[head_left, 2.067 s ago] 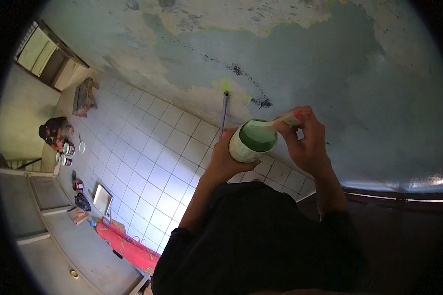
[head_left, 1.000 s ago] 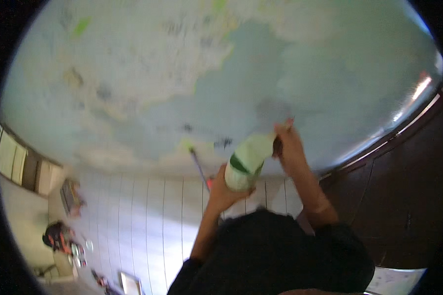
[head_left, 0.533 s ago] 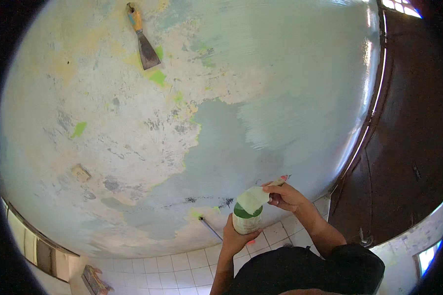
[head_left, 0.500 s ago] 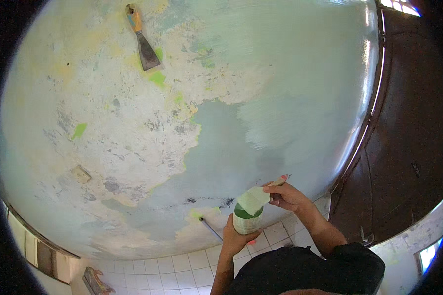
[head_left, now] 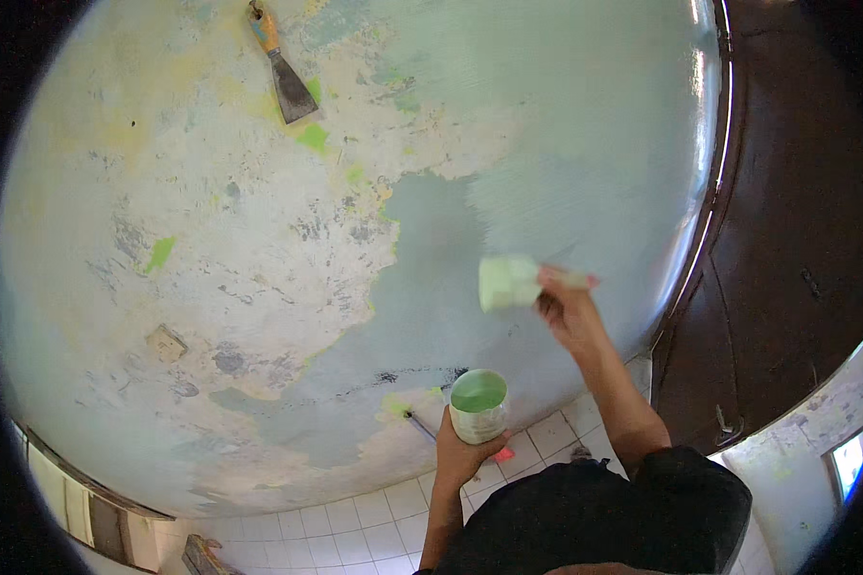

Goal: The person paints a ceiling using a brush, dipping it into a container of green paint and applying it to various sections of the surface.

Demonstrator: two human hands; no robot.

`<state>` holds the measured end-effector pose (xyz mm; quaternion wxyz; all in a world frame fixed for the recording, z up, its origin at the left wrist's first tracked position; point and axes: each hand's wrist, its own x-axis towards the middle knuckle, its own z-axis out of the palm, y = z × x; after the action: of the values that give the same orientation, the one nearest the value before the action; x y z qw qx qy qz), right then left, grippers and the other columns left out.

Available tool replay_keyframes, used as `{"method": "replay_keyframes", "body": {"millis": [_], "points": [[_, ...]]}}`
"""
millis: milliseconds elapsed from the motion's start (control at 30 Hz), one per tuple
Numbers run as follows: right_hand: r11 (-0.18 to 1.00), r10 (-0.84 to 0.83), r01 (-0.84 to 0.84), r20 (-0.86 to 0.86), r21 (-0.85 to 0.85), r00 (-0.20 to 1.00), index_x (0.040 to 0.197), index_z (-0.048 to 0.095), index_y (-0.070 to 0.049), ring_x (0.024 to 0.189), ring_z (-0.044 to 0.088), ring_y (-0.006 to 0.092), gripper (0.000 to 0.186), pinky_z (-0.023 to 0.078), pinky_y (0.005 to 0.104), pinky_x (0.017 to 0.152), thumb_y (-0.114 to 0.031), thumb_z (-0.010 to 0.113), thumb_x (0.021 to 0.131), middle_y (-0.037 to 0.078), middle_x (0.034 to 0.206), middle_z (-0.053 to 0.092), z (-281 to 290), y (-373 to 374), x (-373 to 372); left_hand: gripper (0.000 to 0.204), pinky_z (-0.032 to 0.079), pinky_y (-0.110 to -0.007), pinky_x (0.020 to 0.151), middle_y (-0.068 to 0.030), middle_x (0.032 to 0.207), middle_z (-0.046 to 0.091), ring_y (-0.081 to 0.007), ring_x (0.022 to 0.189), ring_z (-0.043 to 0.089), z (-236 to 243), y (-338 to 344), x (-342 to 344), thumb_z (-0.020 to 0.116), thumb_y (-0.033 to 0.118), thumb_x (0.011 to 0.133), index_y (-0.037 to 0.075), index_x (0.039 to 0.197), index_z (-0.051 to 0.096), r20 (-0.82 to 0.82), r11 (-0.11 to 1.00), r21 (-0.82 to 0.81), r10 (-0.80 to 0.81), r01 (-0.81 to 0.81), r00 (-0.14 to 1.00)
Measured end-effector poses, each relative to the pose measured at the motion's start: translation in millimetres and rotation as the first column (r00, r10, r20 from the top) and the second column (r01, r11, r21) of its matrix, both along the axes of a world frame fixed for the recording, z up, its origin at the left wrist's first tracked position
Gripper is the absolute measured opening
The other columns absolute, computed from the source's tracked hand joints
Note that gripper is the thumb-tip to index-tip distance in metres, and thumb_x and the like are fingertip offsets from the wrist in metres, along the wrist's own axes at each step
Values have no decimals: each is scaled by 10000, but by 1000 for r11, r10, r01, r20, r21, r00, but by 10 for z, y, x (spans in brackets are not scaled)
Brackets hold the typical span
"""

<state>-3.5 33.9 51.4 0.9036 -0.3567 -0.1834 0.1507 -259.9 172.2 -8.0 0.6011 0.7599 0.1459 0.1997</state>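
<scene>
My right hand (head_left: 568, 309) is closed round the handle of a wide paintbrush (head_left: 508, 283), whose pale green head points left toward the wall; brush and fingers are a little blurred. Below it, my left hand (head_left: 460, 452) wraps round the lower part of a whitish cup (head_left: 479, 422). Green paint (head_left: 479, 391) shows inside the cup, which stands upright with its mouth up. The wall (head_left: 431, 249) facing me is patchy: blue-green paint on the right, bare whitish plaster with bright green spots on the left. Whether the bristles touch the wall I cannot tell.
A scraper (head_left: 290, 86) with a wooden handle is on the wall at upper left. A socket plate (head_left: 167, 343) sits lower left, and a thin pipe (head_left: 420, 425) sticks out beside the cup. A dark brown door (head_left: 786, 240) stands right. White tiles (head_left: 355, 522) cover the floor.
My right hand has lifted the paintbrush up from the cup's mouth toward the wall. The cup in my left hand is now more exposed, showing the paint. The view has shifted slightly.
</scene>
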Motion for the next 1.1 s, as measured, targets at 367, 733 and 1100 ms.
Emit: {"method": "replay_keyframes", "body": {"millis": [367,733,1100], "points": [[79,-689,917,686,391,-233,1118,724,-1,882,691,270,233,559,377,788,-58,767,896,146,987,726,1766,226,794,762,553,-383,892,-129,1164,710,-241,1033,689,-66,42,-111,973,239,643,19,1250,567,23,993,1,116,-116,993],[639,-528,646,849,417,-26,1125,727,-49,802,675,303,296,550,381,683,6,767,837,125,942,713,1667,1582,-356,744,555,-380,912,-114,1170,698,-228,1047,685,-50,29,88,971,189,655,10,1269,589,-10,988,-23,154,-154,988],[401,-697,910,678,101,232,1104,761,18,849,693,118,224,566,263,797,-122,770,930,69,1009,764,1844,-238,1482,744,562,-373,904,-102,1158,702,-218,1048,686,-205,22,298,976,207,671,10,1274,586,63,993,-91,79,-73,995]]}}
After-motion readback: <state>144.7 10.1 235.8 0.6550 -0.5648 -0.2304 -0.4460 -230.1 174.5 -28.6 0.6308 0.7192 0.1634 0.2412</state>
